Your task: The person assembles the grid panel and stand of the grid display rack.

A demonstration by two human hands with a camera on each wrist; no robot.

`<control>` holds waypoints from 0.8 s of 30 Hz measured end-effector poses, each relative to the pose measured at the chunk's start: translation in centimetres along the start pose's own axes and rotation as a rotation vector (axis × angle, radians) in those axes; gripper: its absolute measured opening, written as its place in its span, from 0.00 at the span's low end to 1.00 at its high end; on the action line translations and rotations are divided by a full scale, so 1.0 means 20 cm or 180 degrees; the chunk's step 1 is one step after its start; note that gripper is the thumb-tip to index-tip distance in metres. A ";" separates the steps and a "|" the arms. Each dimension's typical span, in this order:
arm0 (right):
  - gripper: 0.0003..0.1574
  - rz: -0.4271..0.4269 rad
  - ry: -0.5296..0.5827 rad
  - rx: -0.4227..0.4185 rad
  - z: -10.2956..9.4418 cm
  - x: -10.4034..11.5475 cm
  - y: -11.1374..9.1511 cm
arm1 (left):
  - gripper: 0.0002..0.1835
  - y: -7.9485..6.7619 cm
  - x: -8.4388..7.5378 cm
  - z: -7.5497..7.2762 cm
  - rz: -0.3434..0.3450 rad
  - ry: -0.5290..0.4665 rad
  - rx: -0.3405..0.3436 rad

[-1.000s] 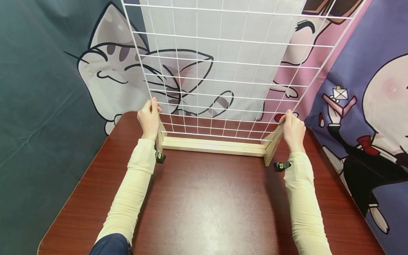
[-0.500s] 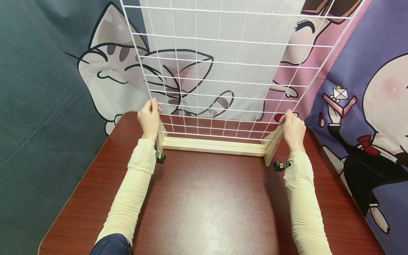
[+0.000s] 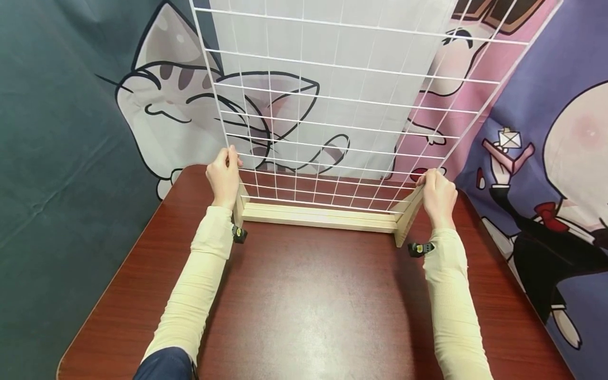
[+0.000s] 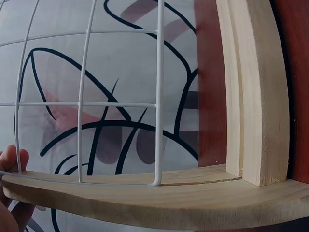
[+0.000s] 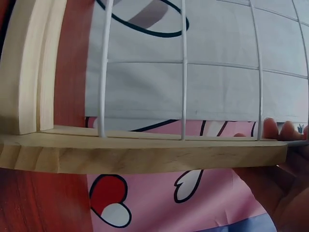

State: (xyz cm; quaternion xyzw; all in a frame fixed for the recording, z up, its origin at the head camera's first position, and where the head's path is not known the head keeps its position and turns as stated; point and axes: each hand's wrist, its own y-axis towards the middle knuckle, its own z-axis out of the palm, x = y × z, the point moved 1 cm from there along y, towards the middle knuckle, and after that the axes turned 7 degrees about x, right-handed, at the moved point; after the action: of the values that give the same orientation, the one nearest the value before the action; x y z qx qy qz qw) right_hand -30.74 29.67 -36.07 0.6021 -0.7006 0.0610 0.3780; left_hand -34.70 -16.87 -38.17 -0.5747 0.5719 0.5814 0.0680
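Note:
A white wire grid panel [image 3: 206, 50] stands upright, leaning slightly, between the side pieces of a pale wooden stand [image 3: 318, 217]. My left hand [image 3: 223, 177] pinches the panel's left edge at the top of the left side piece. On the opposite edge, my right hand [image 3: 438, 198] grips the panel and the top of the right side piece. In the left wrist view, the grid's corner [image 4: 158, 179] lies at the grooved side piece [image 4: 145, 203], short of the crossbar [image 4: 263, 96]. The right wrist view shows a similar gap beside the crossbar [image 5: 29, 67].
The stand sits toward the back of a dark red-brown wooden table [image 3: 309, 301]. Behind it hangs a cloth backdrop [image 3: 157, 132] with cartoon animals, and a purple cloth [image 3: 518, 105] runs along the right. Small black wrist cameras sit on both sleeves.
The panel has shifted slightly: its upper part has moved right and its right side has dipped. My right hand has lowered a little; the left hand is almost where it was.

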 end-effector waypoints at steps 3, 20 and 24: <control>0.35 -0.0040 0.0002 -0.0007 0.00 -0.01 0.00 | 0.22 0.00 0.00 0.00 0.0047 0.0038 -0.0012; 0.37 -0.0128 -0.0054 0.0056 -0.01 -0.01 -0.01 | 0.21 -0.01 0.00 0.00 0.0093 0.0184 0.0040; 0.37 -0.0130 -0.0077 0.0095 -0.01 -0.01 -0.01 | 0.20 -0.02 0.00 -0.01 0.0089 0.0209 0.0054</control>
State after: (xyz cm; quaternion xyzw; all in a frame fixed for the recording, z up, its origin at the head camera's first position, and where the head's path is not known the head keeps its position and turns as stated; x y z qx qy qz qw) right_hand -30.51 29.91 -36.24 0.6226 -0.6916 0.0565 0.3617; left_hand -34.32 -16.90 -38.34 -0.5848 0.5867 0.5582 0.0459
